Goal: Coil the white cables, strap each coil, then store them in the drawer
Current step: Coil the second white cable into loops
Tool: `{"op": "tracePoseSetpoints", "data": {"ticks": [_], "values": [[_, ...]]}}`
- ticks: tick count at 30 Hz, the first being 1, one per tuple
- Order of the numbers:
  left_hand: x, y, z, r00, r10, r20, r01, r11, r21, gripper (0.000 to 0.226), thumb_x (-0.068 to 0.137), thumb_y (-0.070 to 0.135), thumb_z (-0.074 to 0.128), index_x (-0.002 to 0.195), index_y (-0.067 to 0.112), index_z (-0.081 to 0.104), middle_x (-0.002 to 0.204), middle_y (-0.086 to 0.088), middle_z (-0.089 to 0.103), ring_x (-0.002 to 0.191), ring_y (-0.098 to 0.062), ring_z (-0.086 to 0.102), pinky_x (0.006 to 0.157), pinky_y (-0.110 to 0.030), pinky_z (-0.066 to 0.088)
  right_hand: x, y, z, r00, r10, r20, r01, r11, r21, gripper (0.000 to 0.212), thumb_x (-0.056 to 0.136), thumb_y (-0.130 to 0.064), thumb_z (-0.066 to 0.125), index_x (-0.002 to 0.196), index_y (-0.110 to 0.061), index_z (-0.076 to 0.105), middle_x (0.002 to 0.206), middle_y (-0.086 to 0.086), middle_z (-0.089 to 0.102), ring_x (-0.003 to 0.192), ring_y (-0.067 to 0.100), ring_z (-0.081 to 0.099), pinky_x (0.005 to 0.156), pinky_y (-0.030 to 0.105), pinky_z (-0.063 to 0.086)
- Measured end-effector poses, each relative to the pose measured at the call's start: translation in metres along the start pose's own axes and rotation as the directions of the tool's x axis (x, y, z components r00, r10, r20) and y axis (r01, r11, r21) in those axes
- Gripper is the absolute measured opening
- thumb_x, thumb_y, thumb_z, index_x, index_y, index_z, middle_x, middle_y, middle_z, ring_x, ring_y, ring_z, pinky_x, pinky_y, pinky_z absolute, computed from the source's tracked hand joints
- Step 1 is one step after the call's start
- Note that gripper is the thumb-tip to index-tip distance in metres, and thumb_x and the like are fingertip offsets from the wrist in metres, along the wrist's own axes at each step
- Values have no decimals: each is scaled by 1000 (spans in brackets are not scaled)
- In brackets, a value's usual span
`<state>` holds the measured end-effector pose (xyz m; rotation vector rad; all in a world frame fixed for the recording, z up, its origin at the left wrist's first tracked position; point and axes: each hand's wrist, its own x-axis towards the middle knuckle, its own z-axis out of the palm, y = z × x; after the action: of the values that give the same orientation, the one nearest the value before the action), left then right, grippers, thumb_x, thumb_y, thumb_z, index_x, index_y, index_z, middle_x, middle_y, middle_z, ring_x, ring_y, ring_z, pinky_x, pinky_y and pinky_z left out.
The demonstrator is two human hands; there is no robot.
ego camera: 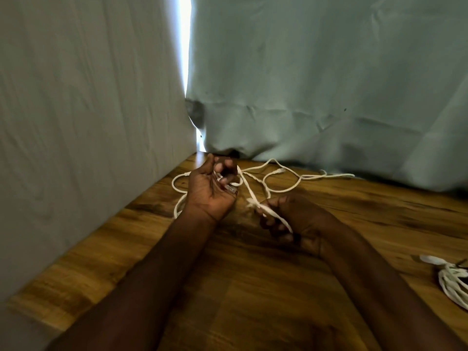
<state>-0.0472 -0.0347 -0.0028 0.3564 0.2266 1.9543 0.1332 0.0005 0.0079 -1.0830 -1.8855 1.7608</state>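
A long white cable lies in loose loops on the wooden table, trailing toward the back right. My left hand is palm up with fingers curled round one end of the cable and its clear plug. My right hand pinches a stretch of the same cable a little to the right, fingers curled round it. A second white cable, bundled into a coil, lies at the table's right edge, partly cut off by the frame.
Pale grey-green curtains hang along the back and left side of the table, with a bright gap between them. A dark strap or tie shows on the coil at the right edge. No drawer is in view.
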Motion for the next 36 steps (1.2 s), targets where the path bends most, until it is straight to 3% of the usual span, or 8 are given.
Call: {"op": "tracePoseSetpoints", "data": {"ticks": [4, 9, 16, 21, 28, 31, 33, 36], "values": [[-6, -5, 9, 998, -4, 67, 0, 999, 55, 56, 109, 26, 38, 70, 2, 71, 76, -12, 74, 80, -31, 77, 72, -32, 62, -7, -5, -1, 959, 72, 273, -101, 990, 96, 24, 104, -15, 43, 86, -11, 59, 63, -3, 41, 40, 1, 29, 31, 13, 20], [-4, -15, 12, 980, 48, 193, -139, 862, 488, 49, 111, 30, 28, 81, 11, 62, 113, -23, 74, 109, -34, 71, 97, -37, 55, -7, 3, 1, 991, -117, 71, 123, 988, -96, 21, 102, -19, 60, 95, -12, 78, 64, 2, 60, 40, 6, 41, 34, 16, 27], [2, -24, -5, 907, 203, 369, -405, 175, 898, 25, 111, 24, 39, 120, 13, 58, 109, -8, 77, 107, -20, 73, 98, -47, 56, -7, 4, 8, 959, -283, -6, 267, 913, -309, 31, 85, -8, 81, 112, -23, 75, 96, -3, 80, 92, 13, 76, 78, 25, 61], [0, -15, -15, 842, 162, 515, -375, -511, 773, 42, 104, 47, 33, 120, 19, 58, 95, 6, 75, 89, -21, 70, 81, -40, 51, -1, 2, 6, 974, -117, -193, 164, 955, 248, 56, 77, 19, 70, 121, -15, 67, 99, 16, 79, 97, 33, 77, 94, 52, 60], [2, -16, -18, 804, 153, 575, -361, -643, 675, 34, 103, 44, 31, 99, 15, 48, 74, -7, 58, 71, -36, 57, 64, -47, 43, -4, -7, -13, 999, 23, -46, 19, 659, 752, 40, 88, 16, 52, 124, 3, 62, 102, 20, 77, 106, 29, 73, 62, 27, 61], [3, -16, -19, 769, 174, 615, -358, -680, 640, 33, 104, 43, 31, 101, 15, 49, 71, -7, 57, 67, -35, 57, 61, -48, 43, -7, -8, -23, 866, -351, -356, 368, 930, -22, 40, 79, 13, 63, 111, -8, 73, 96, 7, 76, 74, 9, 67, 58, 22, 52], [2, -12, -22, 778, 173, 603, -350, -678, 646, 32, 104, 44, 31, 98, 17, 49, 71, -4, 57, 67, -32, 57, 62, -49, 45, -5, -5, -36, 561, -755, -340, 333, 581, -743, 41, 67, 6, 72, 99, -19, 78, 96, -1, 72, 77, 12, 63, 67, 28, 48], [1, -8, -19, 812, 216, 543, -342, -577, 742, 40, 102, 49, 34, 94, 19, 58, 74, 3, 64, 72, -22, 61, 67, -45, 48, -9, -8, -63, 386, -763, -519, 337, 640, -690, 26, 69, -2, 77, 86, -21, 80, 86, -3, 75, 77, 17, 70, 72, 34, 55]]}}
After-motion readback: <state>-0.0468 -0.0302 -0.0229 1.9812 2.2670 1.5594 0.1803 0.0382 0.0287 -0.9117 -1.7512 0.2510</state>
